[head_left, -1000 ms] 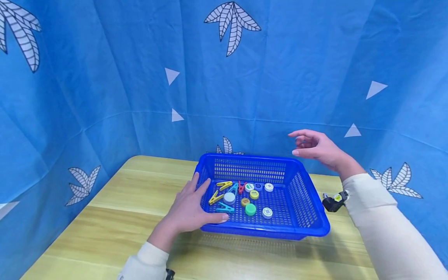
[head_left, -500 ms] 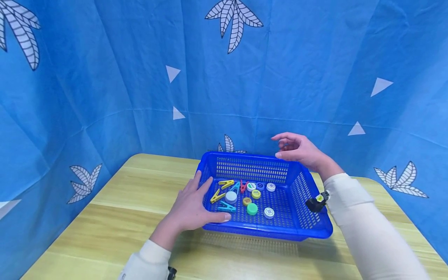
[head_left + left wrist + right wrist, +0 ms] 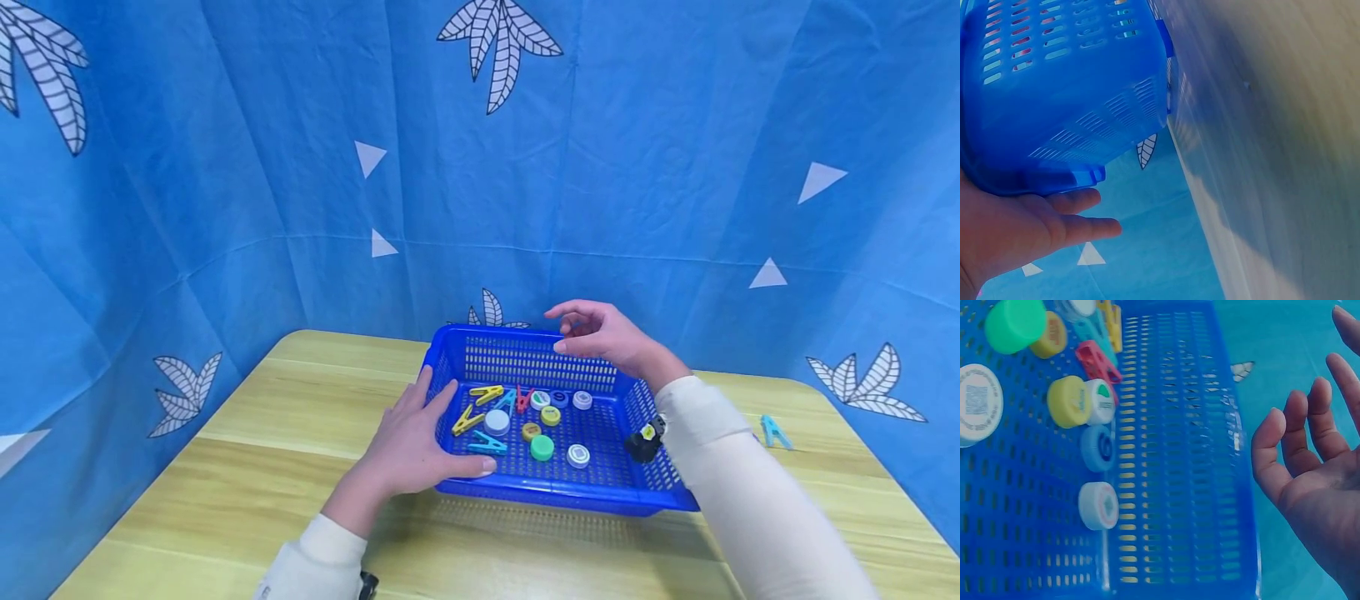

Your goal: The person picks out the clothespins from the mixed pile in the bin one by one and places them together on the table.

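A blue plastic basket (image 3: 551,493) stands on the table, holding clothespins and bottle caps. My left hand (image 3: 408,442) rests at its front left corner, thumb along the front rim and fingers spread by the left rim. Over the back rim, my right hand (image 3: 607,337) hovers with fingers loosely bent and nothing in them. On the left of the basket floor lie yellow clothespins (image 3: 467,421), teal clothespins (image 3: 489,444) and a red clothespin (image 3: 523,400). Among the caps are a green cap (image 3: 542,448), a yellow cap (image 3: 551,415) and a white cap (image 3: 578,456).
Another teal clothespin (image 3: 776,432) lies on the wooden table (image 3: 285,417), right of the basket and beyond my right forearm. A blue curtain (image 3: 480,183) with leaf prints hangs behind the table's far edge.
My right hand has moved left and slightly down, from the basket's right end to over its back rim. The teal clothespin on the right has come into view. My left hand stays put.
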Motion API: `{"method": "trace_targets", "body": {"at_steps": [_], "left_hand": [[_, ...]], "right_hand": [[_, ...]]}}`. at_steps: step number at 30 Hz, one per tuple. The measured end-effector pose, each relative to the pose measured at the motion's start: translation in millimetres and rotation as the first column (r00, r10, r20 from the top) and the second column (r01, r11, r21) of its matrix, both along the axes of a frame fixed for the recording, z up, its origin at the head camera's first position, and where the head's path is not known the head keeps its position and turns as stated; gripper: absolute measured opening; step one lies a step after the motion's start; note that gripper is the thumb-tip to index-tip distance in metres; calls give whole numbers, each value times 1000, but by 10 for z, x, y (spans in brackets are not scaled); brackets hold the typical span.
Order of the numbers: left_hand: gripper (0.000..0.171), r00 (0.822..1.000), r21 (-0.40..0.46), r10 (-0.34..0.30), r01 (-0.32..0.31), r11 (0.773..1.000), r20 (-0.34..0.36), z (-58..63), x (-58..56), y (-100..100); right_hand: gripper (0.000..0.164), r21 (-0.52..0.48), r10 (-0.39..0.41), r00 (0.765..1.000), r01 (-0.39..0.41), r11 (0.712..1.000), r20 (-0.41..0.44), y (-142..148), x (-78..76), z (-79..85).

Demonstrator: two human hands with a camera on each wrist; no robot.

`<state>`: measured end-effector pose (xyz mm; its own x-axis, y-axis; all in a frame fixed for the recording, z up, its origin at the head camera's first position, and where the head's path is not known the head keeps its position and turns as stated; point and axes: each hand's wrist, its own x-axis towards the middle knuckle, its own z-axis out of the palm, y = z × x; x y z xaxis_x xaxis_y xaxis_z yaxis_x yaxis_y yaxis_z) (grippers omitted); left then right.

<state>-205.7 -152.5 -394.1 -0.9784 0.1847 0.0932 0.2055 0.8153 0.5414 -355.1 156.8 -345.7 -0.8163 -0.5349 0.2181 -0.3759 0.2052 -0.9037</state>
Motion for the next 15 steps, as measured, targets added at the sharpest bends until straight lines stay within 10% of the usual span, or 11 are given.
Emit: {"method": "trace_targets", "body": {"at_steps": [15], "left_hand": [[121, 1000, -9, -19, 19, 1000, -7, -1, -13, -20]], "right_hand": [[54, -63, -29, 963, 47, 997, 267, -188, -18, -247]]}}
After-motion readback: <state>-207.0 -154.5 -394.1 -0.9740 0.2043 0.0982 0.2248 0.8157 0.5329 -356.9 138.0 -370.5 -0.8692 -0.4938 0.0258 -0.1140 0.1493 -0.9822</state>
